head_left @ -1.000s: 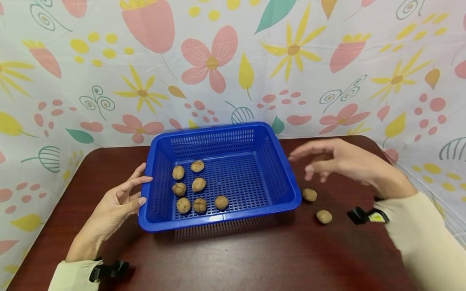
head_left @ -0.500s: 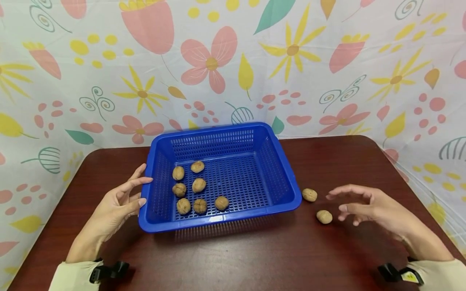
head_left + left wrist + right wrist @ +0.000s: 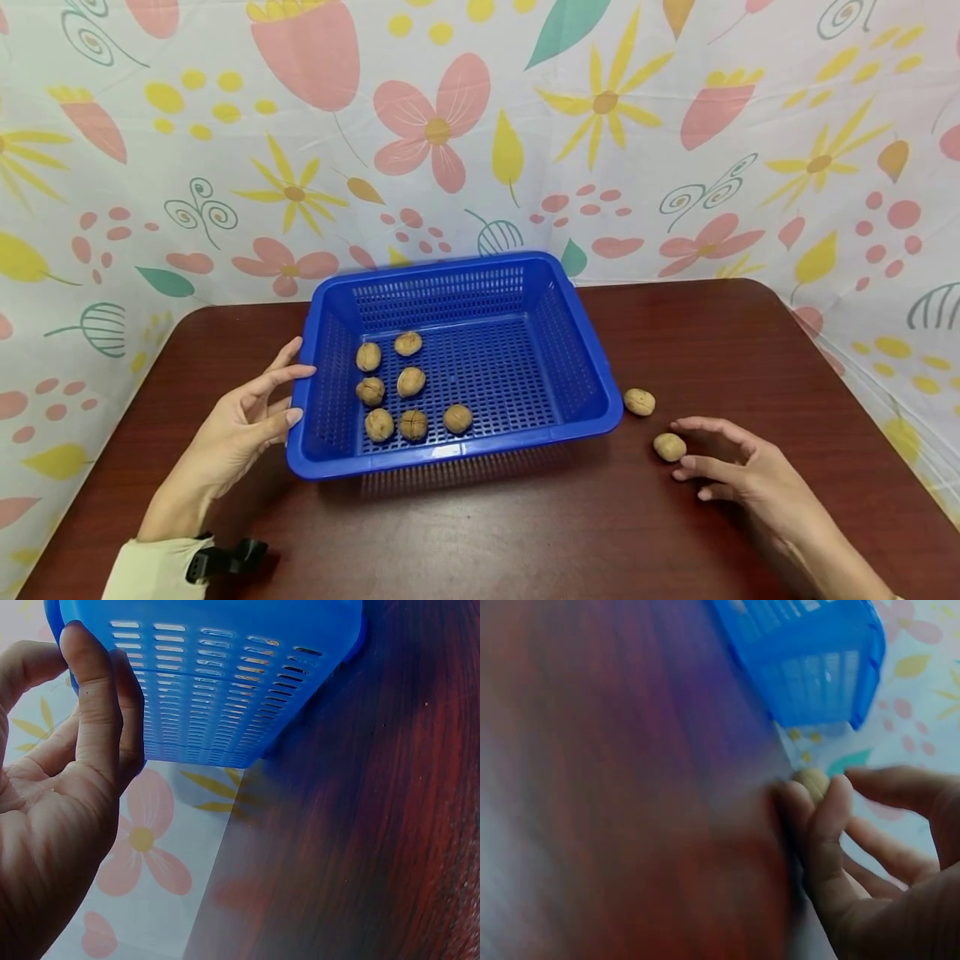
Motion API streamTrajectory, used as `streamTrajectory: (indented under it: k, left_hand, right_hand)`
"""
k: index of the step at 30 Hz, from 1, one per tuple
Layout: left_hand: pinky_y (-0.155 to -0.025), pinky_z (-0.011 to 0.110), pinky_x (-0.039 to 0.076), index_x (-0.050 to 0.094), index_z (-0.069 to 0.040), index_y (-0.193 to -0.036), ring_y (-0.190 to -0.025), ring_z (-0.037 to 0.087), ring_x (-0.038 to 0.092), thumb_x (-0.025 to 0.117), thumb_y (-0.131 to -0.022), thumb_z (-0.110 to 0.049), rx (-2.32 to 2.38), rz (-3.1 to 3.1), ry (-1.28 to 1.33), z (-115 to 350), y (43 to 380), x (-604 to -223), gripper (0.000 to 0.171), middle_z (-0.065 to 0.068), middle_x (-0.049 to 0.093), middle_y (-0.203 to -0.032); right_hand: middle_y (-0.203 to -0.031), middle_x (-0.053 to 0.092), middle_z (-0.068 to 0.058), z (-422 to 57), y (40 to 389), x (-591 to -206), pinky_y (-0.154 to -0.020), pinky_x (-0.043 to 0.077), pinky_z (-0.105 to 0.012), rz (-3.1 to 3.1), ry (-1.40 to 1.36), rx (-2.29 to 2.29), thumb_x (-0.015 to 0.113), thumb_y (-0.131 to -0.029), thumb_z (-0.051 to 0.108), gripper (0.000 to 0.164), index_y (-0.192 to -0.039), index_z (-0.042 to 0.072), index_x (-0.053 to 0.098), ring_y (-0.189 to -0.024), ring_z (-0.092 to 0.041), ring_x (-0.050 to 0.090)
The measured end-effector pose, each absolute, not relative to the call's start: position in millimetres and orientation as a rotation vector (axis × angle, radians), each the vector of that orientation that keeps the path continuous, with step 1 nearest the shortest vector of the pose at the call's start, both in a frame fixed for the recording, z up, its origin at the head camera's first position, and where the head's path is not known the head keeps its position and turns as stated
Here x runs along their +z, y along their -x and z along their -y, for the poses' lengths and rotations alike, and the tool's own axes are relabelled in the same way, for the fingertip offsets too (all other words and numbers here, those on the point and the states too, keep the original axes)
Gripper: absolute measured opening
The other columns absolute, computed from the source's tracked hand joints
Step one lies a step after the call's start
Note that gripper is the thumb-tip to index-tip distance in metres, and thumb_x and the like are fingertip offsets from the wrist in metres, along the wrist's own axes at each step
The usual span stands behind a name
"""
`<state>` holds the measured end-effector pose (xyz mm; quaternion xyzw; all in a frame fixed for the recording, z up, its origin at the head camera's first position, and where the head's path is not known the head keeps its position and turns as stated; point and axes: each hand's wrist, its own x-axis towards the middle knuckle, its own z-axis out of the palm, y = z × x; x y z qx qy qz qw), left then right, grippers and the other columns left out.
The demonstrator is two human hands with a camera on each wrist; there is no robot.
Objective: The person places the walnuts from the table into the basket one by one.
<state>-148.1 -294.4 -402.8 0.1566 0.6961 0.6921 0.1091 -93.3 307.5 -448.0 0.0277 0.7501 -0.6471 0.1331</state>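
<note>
In the head view, my left hand [image 3: 232, 425] holds the left rim of a blue plastic basket [image 3: 465, 452], with index finger and thumb at the rim. The left wrist view shows the hand [image 3: 82, 750] against the basket's slotted outer wall [image 3: 225, 690]. Several walnuts [image 3: 411, 382] lie in the basket's left half. My right hand [image 3: 757, 479] is low on the right, its fingers spread beside a walnut [image 3: 670, 447] on the table. Thumb and index finger come close to that walnut; contact is hard to tell. Another walnut [image 3: 639, 402] lies near the basket's right corner.
The dark red-brown wooden table [image 3: 480, 533] carries everything. Behind it hangs a white cloth [image 3: 450, 208] printed with flowers and leaves. The right wrist view is blurred over the table, with the blue basket [image 3: 810, 682] at its top.
My right hand has moved away from the basket's right side, out to the right and then down and in to the nearer loose walnut. My left hand and the basket stay put.
</note>
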Motion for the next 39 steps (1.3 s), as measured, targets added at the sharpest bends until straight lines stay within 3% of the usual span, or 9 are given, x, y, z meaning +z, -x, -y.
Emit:
streamTrajectory:
  k: [8, 13, 21, 25, 31, 39]
  left_hand:
    - [-0.089, 0.033, 0.064, 0.049, 0.0, -0.149, -0.13, 0.004, 0.062, 0.053, -0.105, 0.005, 2.039, -2.033, -0.468, 294, 148, -403, 0.045, 0.008, -0.005, -0.179]
    - [-0.089, 0.033, 0.064, 0.05, 0.0, -0.149, -0.13, 0.004, 0.062, 0.053, -0.105, 0.005, 2.045, -2.029, -0.467, 294, 148, -403, 0.044, 0.008, -0.005, -0.179]
    - [-0.089, 0.033, 0.064, 0.049, 0.001, -0.15, -0.131, 0.004, 0.061, 0.052, -0.106, 0.005, 2.035, -2.022, -0.481, 293, 149, -404, 0.044, 0.006, -0.005, -0.179]
    - [-0.089, 0.033, 0.064, 0.048, 0.001, -0.15, -0.132, 0.004, 0.061, 0.053, -0.106, 0.005, 2.031, -2.02, -0.481, 293, 150, -404, 0.044, 0.006, -0.005, -0.179]
    - [-0.089, 0.033, 0.064, 0.049, 0.001, -0.149, -0.131, 0.004, 0.062, 0.053, -0.105, 0.005, 2.035, -2.022, -0.477, 293, 150, -403, 0.044, 0.007, -0.005, -0.179]
    - [-0.089, 0.032, 0.064, 0.05, 0.0, -0.149, -0.13, 0.004, 0.062, 0.053, -0.105, 0.005, 2.04, -2.019, -0.466, 296, 149, -403, 0.044, 0.007, -0.006, -0.179]
  right_hand:
    - [-0.119, 0.076, 0.01, -293, 90, -457, -0.062, 0.061, -0.029, -2.064, -0.084, -2.079, 0.065, -0.098, -0.007, 0.04, -0.133, 0.013, 0.067, -0.09, -0.016, 0.078]
    - [-0.11, 0.076, 0.007, -288, 94, -456, -0.061, 0.06, -0.029, -2.116, -0.138, -2.045, 0.067, -0.098, -0.003, 0.032, -0.128, 0.008, 0.069, -0.085, -0.016, 0.078]
    - [-0.099, 0.08, 0.003, -288, 96, -447, -0.061, 0.06, -0.03, -2.19, -0.227, -1.959, 0.07, -0.099, 0.004, 0.023, -0.12, 0.011, 0.073, -0.081, -0.014, 0.077]
    - [-0.098, 0.081, 0.001, -291, 97, -435, -0.062, 0.06, -0.03, -2.241, -0.169, -1.95, 0.069, -0.099, 0.002, 0.026, -0.123, 0.013, 0.073, -0.081, -0.014, 0.077]
    - [-0.104, 0.081, 0.002, -285, 105, -409, -0.062, 0.06, -0.029, -2.219, 0.009, -2.073, 0.067, -0.098, -0.005, 0.03, -0.125, 0.008, 0.071, -0.084, -0.013, 0.077]
    - [-0.113, 0.079, 0.0, -255, 140, -351, -0.065, 0.061, -0.028, -2.133, 0.244, -2.146, 0.064, -0.1, -0.005, 0.031, -0.13, 0.002, 0.068, -0.087, -0.013, 0.076]
